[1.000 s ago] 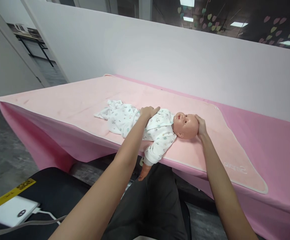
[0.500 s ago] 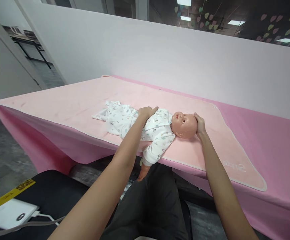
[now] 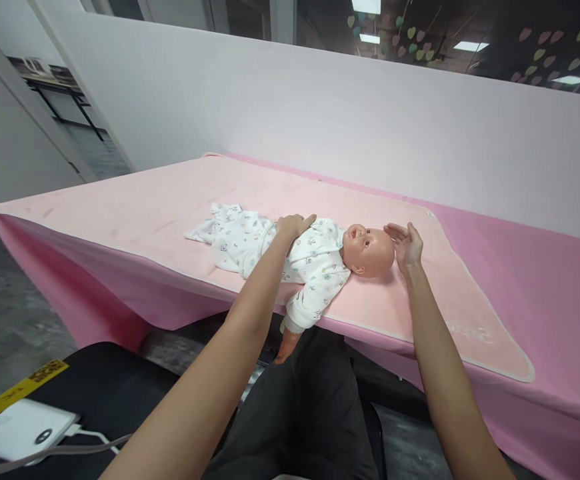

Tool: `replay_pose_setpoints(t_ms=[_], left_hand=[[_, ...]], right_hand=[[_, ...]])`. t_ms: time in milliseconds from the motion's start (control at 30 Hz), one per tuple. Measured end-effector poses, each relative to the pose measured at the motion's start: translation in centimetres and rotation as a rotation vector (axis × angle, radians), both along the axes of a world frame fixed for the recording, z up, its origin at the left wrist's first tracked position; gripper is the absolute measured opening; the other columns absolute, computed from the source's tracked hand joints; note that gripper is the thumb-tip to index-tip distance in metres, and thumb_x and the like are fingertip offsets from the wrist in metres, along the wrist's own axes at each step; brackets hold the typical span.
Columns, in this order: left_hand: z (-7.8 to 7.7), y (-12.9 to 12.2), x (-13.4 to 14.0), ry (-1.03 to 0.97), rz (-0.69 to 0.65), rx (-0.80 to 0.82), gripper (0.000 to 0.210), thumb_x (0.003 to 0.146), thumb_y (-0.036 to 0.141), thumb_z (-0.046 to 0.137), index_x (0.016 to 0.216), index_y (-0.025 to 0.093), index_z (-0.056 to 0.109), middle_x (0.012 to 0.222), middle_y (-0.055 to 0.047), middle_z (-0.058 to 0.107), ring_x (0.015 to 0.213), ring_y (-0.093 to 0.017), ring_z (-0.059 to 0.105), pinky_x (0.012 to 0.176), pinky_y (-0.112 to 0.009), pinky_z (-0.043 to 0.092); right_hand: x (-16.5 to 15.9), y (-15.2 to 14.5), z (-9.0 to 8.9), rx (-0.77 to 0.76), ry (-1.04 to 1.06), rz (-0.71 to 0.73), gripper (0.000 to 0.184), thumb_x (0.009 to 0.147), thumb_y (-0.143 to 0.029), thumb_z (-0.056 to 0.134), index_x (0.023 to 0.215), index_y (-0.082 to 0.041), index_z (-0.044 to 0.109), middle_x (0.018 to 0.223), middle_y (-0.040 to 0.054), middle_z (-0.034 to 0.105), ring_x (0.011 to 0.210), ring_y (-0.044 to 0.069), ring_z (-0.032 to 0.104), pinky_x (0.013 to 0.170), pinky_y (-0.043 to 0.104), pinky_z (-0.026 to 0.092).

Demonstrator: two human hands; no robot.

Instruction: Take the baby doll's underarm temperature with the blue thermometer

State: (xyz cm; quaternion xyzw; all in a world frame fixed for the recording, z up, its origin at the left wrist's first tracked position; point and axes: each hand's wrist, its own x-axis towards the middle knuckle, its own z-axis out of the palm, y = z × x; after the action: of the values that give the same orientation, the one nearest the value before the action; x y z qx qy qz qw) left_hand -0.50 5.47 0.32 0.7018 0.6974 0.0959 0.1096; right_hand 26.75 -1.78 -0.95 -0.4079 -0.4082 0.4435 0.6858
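Note:
A baby doll (image 3: 315, 257) in white printed clothes lies face up on a pale pink mat (image 3: 155, 193), its head to the right. My left hand (image 3: 295, 227) rests on the doll's belly with its fingers laid out over the clothing. Beside the top of the doll's bare head, my right hand (image 3: 406, 243) is held up with fingers stretched and nothing in it; whether the fingertips touch the head I cannot tell. One doll arm hangs over the mat's near edge above my lap.
A darker pink cloth (image 3: 560, 287) covers the table under the mat. White wall (image 3: 280, 100) rises behind it. At lower left, a black chair (image 3: 135, 380) carries a white power bank (image 3: 25, 428) with a cable. My legs are under the table's near edge.
My right hand has come off the top of the doll's head, moving slightly right, and its fingers have straightened. My left hand and the doll stay where they were.

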Motion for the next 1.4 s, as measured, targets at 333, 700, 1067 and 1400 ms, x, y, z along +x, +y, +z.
replay_pose_setpoints(t_ms=[333,700,1067,1400], left_hand=[[0.1,-0.1,0.0,0.015,-0.006,-0.001,0.072,0.079,0.062,0.016,0.105,0.015,0.063,0.11,-0.013,0.064,0.104,-0.029,0.057,0.092,-0.037,0.036],[-0.1,0.1,0.0,0.002,-0.011,0.004,0.073,0.079,0.063,0.016,0.105,0.015,0.063,0.11,-0.013,0.064,0.103,-0.029,0.057,0.092,-0.038,0.036],[-0.1,0.0,0.0,-0.013,-0.01,0.012,0.072,0.079,0.063,0.017,0.107,0.014,0.062,0.111,-0.014,0.063,0.105,-0.029,0.056,0.094,-0.039,0.034],[-0.1,0.1,0.0,-0.01,-0.01,0.006,0.072,0.079,0.063,0.017,0.107,0.015,0.062,0.112,-0.013,0.063,0.106,-0.029,0.056,0.093,-0.038,0.035]], right_hand=[[-0.7,0.0,-0.4,-0.092,-0.109,0.118,0.041,0.065,-0.057,0.06,0.078,-0.018,0.068,0.082,0.004,0.07,0.087,0.021,0.063,0.08,0.03,0.047],[-1.4,-0.1,-0.9,-0.15,-0.081,0.128,0.035,0.065,-0.051,0.062,0.074,-0.018,0.067,0.078,0.0031,0.07,0.08,0.021,0.064,0.071,0.029,0.049],[-0.8,0.2,-0.7,-0.067,-0.077,0.035,0.035,0.063,-0.051,0.062,0.072,-0.018,0.068,0.074,0.0014,0.069,0.075,0.017,0.062,0.072,0.027,0.047],[-0.3,-0.1,0.0,-0.038,-0.048,0.013,0.036,0.068,-0.051,0.057,0.074,-0.018,0.069,0.08,0.0037,0.07,0.084,0.017,0.063,0.079,0.028,0.046]])
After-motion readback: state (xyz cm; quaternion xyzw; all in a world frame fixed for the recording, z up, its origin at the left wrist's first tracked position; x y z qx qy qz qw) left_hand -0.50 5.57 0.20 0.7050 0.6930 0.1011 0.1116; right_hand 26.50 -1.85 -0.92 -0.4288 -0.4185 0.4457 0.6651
